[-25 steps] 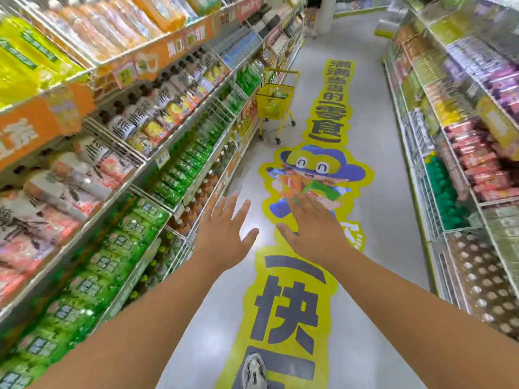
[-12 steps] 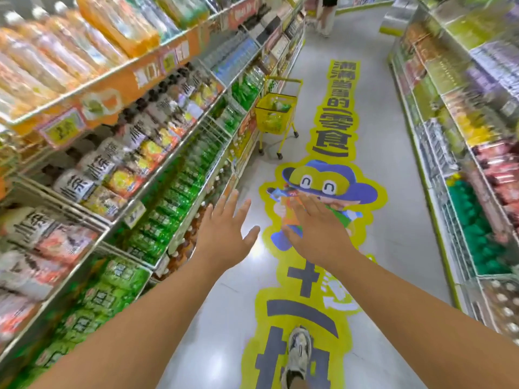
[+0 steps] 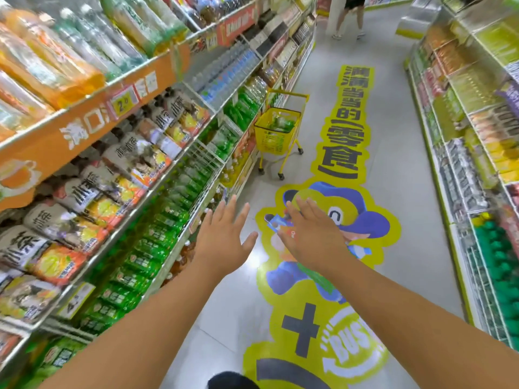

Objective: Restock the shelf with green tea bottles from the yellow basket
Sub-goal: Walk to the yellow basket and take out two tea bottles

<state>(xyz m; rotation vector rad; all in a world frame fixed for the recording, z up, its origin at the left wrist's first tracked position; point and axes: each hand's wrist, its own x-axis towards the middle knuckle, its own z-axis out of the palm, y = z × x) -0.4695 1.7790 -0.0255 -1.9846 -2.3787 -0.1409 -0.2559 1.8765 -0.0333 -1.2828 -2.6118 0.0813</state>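
Head view, both hands [image 3: 269, 242] spread empty, yellow basket [image 3: 276, 133] ahead, floor decal [image 3: 351, 352] reading "BUS".

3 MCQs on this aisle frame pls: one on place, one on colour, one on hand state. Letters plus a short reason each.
1. Where does the yellow basket stand?
A. On the aisle floor beside the left-hand shelves, ahead of the hands
B. On the top shelf at the right
C. Hanging from the left hand

2. What colour is the cartoon figure's hat on the floor sticker?
A. Red
B. Blue
C. White

3. What state are the left hand and the right hand in?
A. Each grips a bottle
B. Both are clenched in fists
C. Both are open, fingers spread, holding nothing

Answers:
1. A: the basket sits on its wheeled stand on the floor, close to the left shelving.
2. B: the hat brim beside the right hand is blue.
3. C: straight, spread fingers show on both hands, with no bottle in either.
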